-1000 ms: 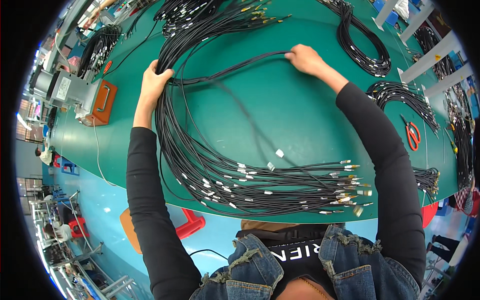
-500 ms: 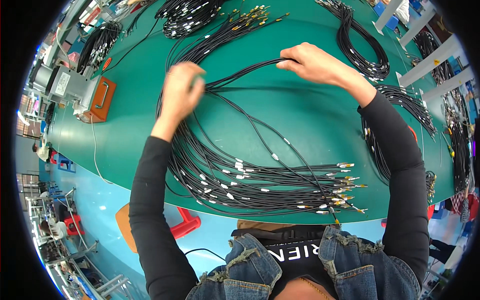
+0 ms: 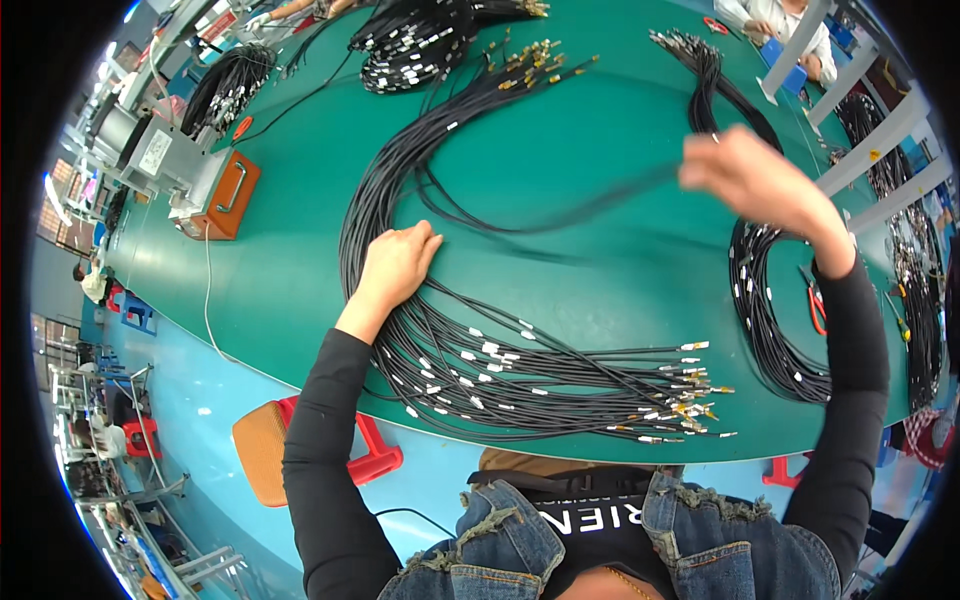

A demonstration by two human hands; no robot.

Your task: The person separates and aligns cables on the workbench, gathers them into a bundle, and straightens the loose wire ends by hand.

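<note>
A large bundle of black cables (image 3: 365, 205) curves in a C across the green table, with white tags and metal tips on its lower ends. My left hand (image 3: 398, 265) is closed around the bundle at its lower bend. Off to the right, my right hand (image 3: 750, 180) is smeared by motion and closed on a few black cables (image 3: 590, 212). These stretch from the bundle's inner side to my fingers, blurred along their length. What lies inside my right fingers cannot be made out in detail.
An orange box with a handle (image 3: 232, 195) stands at left beside a grey machine. Coiled cable bundles (image 3: 415, 45) lie at the back, and another bundle (image 3: 755, 310) curves at right near red-handled pliers (image 3: 815, 305). Grey posts (image 3: 880, 130) line the right edge. A co-worker (image 3: 785, 30) sits beyond.
My right hand has moved right and slightly down, drawing the cables with it. My left hand has come down onto the bundle and closed. The view has shifted slightly.
</note>
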